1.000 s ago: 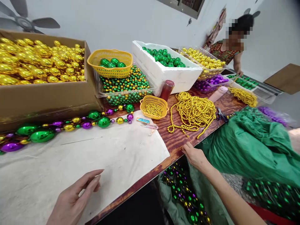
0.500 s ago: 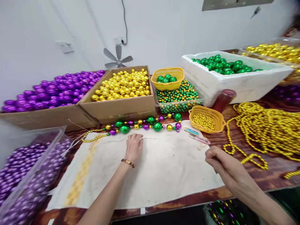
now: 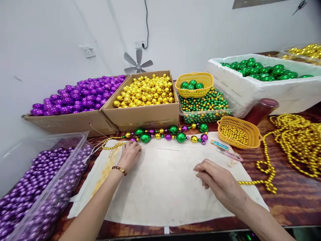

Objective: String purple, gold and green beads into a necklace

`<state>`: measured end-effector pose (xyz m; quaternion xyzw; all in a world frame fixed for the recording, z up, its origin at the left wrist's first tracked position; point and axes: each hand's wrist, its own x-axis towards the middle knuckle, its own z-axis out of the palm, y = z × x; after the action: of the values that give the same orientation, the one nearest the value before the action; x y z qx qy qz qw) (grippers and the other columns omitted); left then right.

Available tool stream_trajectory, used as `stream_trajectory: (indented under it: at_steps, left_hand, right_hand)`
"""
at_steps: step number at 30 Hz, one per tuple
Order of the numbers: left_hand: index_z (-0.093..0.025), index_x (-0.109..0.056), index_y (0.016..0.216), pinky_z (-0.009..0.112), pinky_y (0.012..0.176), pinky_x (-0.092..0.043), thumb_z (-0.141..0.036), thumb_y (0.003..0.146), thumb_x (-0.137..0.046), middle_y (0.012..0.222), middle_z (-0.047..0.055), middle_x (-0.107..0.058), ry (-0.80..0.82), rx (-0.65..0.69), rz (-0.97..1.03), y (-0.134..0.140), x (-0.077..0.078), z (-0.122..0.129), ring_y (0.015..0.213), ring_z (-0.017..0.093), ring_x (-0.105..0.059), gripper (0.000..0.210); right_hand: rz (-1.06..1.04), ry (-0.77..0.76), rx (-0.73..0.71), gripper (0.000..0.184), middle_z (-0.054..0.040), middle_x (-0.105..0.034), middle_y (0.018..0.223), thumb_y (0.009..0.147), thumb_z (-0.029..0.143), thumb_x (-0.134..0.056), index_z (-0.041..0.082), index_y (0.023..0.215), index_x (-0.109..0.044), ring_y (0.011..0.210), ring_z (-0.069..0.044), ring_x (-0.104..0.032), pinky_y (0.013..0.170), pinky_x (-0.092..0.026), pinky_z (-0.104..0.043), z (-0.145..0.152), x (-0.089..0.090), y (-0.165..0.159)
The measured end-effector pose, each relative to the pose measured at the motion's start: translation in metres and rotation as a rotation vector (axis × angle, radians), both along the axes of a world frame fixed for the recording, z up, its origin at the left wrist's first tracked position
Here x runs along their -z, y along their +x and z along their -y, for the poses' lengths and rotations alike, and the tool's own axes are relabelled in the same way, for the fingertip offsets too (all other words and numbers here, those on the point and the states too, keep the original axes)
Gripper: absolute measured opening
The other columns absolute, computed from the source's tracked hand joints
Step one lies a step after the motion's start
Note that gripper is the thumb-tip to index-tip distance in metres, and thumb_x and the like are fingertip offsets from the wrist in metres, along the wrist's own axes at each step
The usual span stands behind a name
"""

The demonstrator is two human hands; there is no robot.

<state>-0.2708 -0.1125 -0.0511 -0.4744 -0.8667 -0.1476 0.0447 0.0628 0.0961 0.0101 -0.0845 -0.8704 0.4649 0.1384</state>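
Observation:
A bead necklace (image 3: 181, 137) of green, purple and gold balls lies in two rows along the far edge of the white cloth (image 3: 160, 187). My left hand (image 3: 130, 155) is closed over the near row's left end, beside a purple bead; its fingertips are partly hidden. Over the cloth's right half, my right hand (image 3: 217, 180) has curled fingers. A gold bead strand (image 3: 250, 182) runs taut behind it and seems held there, though the grip is hidden. A thin needle (image 3: 165, 149) rests on the cloth between my hands.
Boxes of purple balls (image 3: 75, 97) and gold balls (image 3: 147, 90) stand behind, with a white foam box (image 3: 250, 87) at the right. A yellow basket (image 3: 255, 137) holds small gold beads. Pink-handled snips (image 3: 232, 155) lie near it. A clear tub (image 3: 62, 164) is at left.
My left hand has moved left from the needle onto the necklace. My right hand has come left over the cloth, and the gold strand's loop has drawn out toward it. The view has shifted left.

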Motion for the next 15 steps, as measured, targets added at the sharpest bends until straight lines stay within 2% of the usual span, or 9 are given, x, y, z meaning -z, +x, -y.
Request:
stream_trajectory:
  at_steps: [3, 5, 7, 10, 12, 15]
  left_hand:
    - [-0.021, -0.059, 0.082, 0.047, 0.092, -0.035, -0.019, 0.085, -0.049, 0.095, 0.008, -0.063, 0.094, -0.025, 0.032, 0.004, -0.005, 0.002, 0.107, 0.030, -0.047, 0.011]
    - [-0.020, -0.056, 0.087, 0.044, 0.091, -0.038, -0.022, 0.089, -0.044, 0.098, 0.008, -0.061, 0.174, -0.050, 0.056, 0.017, -0.013, 0.003, 0.104, 0.027, -0.050, 0.012]
    - [-0.020, -0.053, 0.090, 0.038, 0.087, -0.042, -0.025, 0.093, -0.040, 0.096, 0.007, -0.061, 0.236, -0.045, 0.090, 0.040, -0.025, -0.002, 0.097, 0.023, -0.054, 0.014]
    - [-0.020, -0.052, 0.091, 0.029, 0.075, -0.044, -0.024, 0.094, -0.042, 0.084, 0.002, -0.061, 0.336, 0.077, 0.268, 0.090, -0.048, -0.020, 0.080, 0.016, -0.057, 0.012]
    - [-0.020, -0.053, 0.087, 0.026, 0.068, -0.042, -0.023, 0.093, -0.046, 0.076, 0.000, -0.058, 0.430, 0.149, 0.453, 0.125, -0.060, -0.037, 0.070, 0.014, -0.055, 0.010]
    - [-0.020, -0.053, 0.084, 0.024, 0.059, -0.041, -0.028, 0.092, -0.051, 0.070, -0.001, -0.055, 0.602, 0.143, 0.956, 0.174, -0.067, -0.063, 0.063, 0.012, -0.052, 0.011]
  right_hand:
    - [0.050, -0.009, 0.020, 0.019, 0.0008, -0.051, 0.082, 0.099, 0.018, -0.036, 0.023, 0.087, -0.050, 0.062, -0.011, -0.053, 0.056, -0.044, -0.023, 0.000, 0.005, 0.004]
    - [0.053, 0.072, 0.036, 0.019, 0.0007, -0.053, 0.080, 0.099, 0.018, -0.036, 0.023, 0.085, -0.049, 0.063, -0.013, -0.054, 0.058, -0.043, -0.025, 0.001, 0.004, 0.005]
    - [0.046, 0.207, 0.049, 0.017, -0.0002, -0.055, 0.083, 0.099, 0.020, -0.038, 0.024, 0.085, -0.049, 0.066, -0.014, -0.054, 0.059, -0.042, -0.027, 0.003, 0.000, 0.002]
    - [0.018, 0.329, 0.091, 0.015, -0.0020, -0.056, 0.090, 0.098, 0.022, -0.041, 0.024, 0.087, -0.051, 0.068, -0.016, -0.055, 0.059, -0.040, -0.028, 0.006, -0.008, -0.005]
    - [-0.020, 0.285, 0.125, 0.014, -0.0020, -0.056, 0.090, 0.098, 0.022, -0.043, 0.023, 0.087, -0.051, 0.072, -0.016, -0.056, 0.062, -0.040, -0.029, 0.008, -0.011, -0.009]
    - [-0.046, 0.023, 0.148, 0.014, 0.0017, -0.055, 0.078, 0.098, 0.024, -0.045, 0.023, 0.085, -0.052, 0.066, -0.014, -0.055, 0.060, -0.040, -0.027, 0.008, -0.012, -0.009]
